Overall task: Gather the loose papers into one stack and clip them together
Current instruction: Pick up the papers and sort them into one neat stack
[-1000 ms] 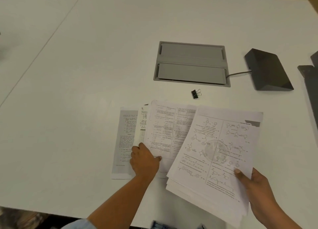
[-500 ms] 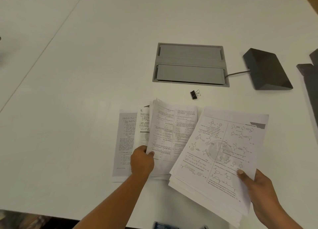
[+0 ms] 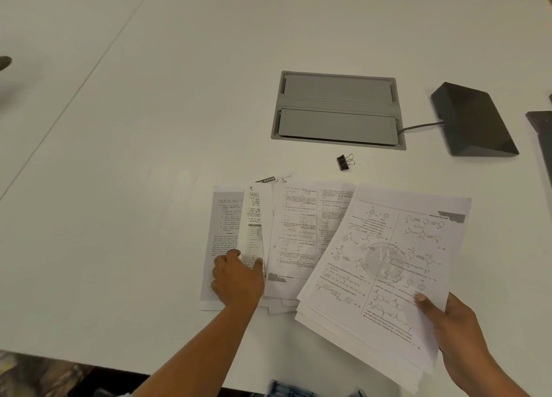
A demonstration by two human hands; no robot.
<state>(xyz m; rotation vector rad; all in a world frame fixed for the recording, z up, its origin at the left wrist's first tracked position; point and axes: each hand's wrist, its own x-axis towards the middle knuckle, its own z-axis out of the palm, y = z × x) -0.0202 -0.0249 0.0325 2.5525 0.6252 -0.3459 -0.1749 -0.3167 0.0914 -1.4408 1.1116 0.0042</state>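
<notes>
A thick stack of printed papers [image 3: 385,265] with chemistry diagrams is tilted above the table's near edge, and my right hand [image 3: 454,331] grips its lower right corner. To the left, several loose printed sheets [image 3: 298,235] lie fanned on the white table [image 3: 149,158]. My left hand [image 3: 237,280] pinches the lower edge of a narrow curled sheet [image 3: 254,223] among them, lifting it off a grey-printed page [image 3: 221,241] underneath. A small black binder clip [image 3: 344,162] lies alone on the table just beyond the sheets.
A grey recessed cable box [image 3: 337,110] sits in the table behind the clip. A dark wedge-shaped device [image 3: 472,122] with a cable stands to its right, and another dark object [image 3: 542,140] lies at the right edge. A table seam runs diagonally on the left.
My left hand has closed on the edge of a loose sheet and raised it, so it now curls upward. The stack in my right hand has shifted slightly right.
</notes>
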